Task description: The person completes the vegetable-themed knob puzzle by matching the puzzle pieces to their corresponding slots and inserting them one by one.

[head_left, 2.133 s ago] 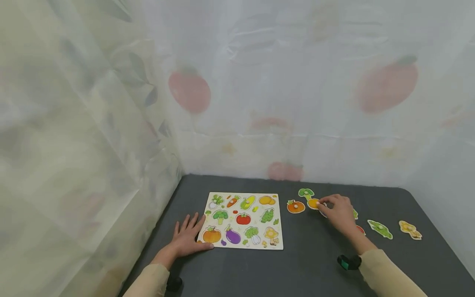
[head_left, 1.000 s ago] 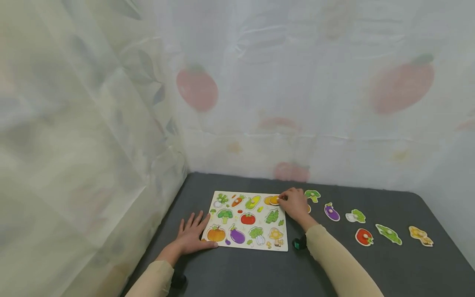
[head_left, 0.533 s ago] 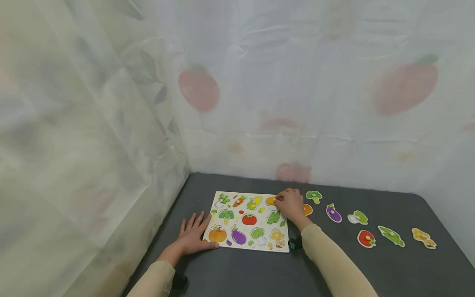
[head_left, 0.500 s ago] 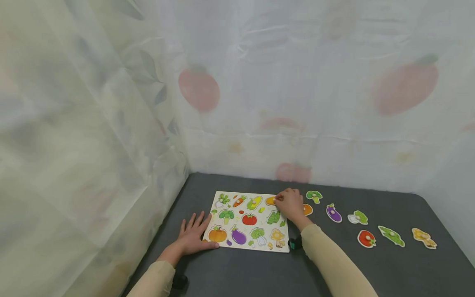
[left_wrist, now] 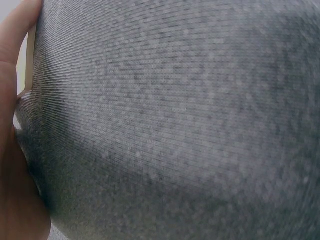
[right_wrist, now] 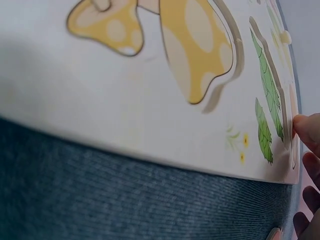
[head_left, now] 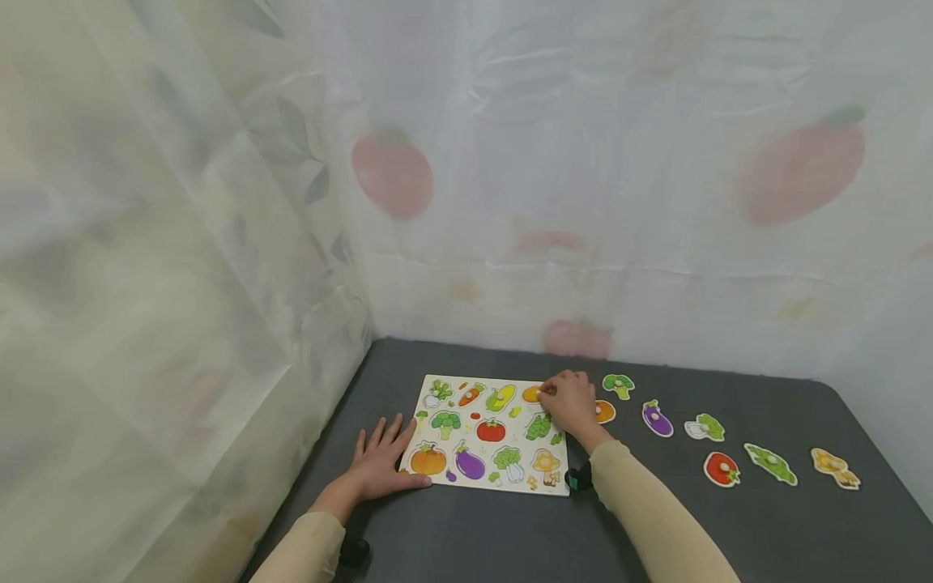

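Observation:
A pale puzzle board (head_left: 466, 444) printed with vegetables lies on the table. My left hand (head_left: 375, 465) rests with spread fingers at its left edge, the thumb on the near left corner. In the left wrist view, that thumb (left_wrist: 10, 45) lies against the board's edge. At the board's far right corner, my right hand (head_left: 572, 405) pinches a yellow-orange puzzle piece (head_left: 530, 394), partly hidden by the fingers. It lies over the matching picture; whether it sits fully in its recess I cannot tell. Turnip, carrot and corn pieces (head_left: 501, 397) with knobs fill the far row.
Loose pieces lie right of the board: pumpkin (head_left: 604, 411), partly behind my right hand, broccoli (head_left: 618, 386), eggplant (head_left: 658, 419), bok choy (head_left: 705, 427), tomato (head_left: 722, 469), green pod-like piece (head_left: 771, 463), mushroom (head_left: 835, 468). Printed curtains (head_left: 466, 202) stand behind and left of the dark table.
My right hand has carried the yellow-orange piece leftward from among the loose pieces onto the board's far right corner, then stayed there over the last half second. The left hand keeps its place.

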`<action>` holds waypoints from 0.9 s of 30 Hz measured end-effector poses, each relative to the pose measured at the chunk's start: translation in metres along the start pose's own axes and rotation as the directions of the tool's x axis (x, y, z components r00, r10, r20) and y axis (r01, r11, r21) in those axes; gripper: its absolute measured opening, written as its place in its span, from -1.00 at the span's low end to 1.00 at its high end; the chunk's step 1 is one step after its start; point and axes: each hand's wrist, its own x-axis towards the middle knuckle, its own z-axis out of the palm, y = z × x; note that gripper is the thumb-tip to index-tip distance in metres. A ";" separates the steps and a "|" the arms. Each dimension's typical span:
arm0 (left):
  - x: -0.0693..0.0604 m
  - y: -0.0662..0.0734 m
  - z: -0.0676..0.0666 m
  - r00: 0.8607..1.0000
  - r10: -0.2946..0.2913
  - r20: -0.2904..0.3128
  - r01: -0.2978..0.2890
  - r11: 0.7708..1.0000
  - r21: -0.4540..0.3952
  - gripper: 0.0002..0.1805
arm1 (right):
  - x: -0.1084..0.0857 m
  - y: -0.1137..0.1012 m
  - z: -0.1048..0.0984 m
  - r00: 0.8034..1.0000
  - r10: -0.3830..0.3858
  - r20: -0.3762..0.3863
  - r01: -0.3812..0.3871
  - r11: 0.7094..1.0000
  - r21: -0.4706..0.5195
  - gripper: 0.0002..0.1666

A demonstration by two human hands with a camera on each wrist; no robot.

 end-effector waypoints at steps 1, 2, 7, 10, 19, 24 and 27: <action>0.000 0.000 0.000 1.000 0.001 0.000 -0.001 1.000 0.000 0.34 | 0.000 0.000 0.000 1.000 0.000 -0.002 0.000 1.000 -0.001 -0.78; 0.000 0.000 0.001 1.000 0.001 -0.001 -0.001 1.000 0.000 0.34 | 0.000 0.000 0.000 1.000 -0.002 -0.005 0.002 1.000 -0.002 -0.77; 0.001 -0.003 0.005 1.000 0.002 -0.018 -0.002 1.000 -0.003 0.36 | 0.000 0.000 0.001 1.000 -0.013 -0.019 0.012 1.000 -0.021 -0.79; 0.001 -0.003 0.005 1.000 0.004 -0.026 -0.004 1.000 -0.004 0.36 | 0.000 0.001 0.001 1.000 -0.014 -0.018 0.013 0.999 -0.034 -0.78; -0.005 0.008 -0.004 1.000 0.010 -0.015 -0.010 1.000 -0.012 0.31 | 0.000 0.001 0.002 1.000 0.024 0.007 -0.023 0.998 -0.052 -0.75; -0.008 0.013 -0.008 1.000 0.003 -0.012 -0.004 1.000 -0.015 0.32 | 0.001 0.000 0.003 1.000 0.028 -0.001 -0.028 0.998 -0.058 -0.75; -0.007 0.014 -0.010 1.000 -0.003 -0.014 0.003 1.000 -0.017 0.34 | 0.000 -0.001 0.002 1.000 0.026 -0.008 -0.026 0.998 -0.056 -0.75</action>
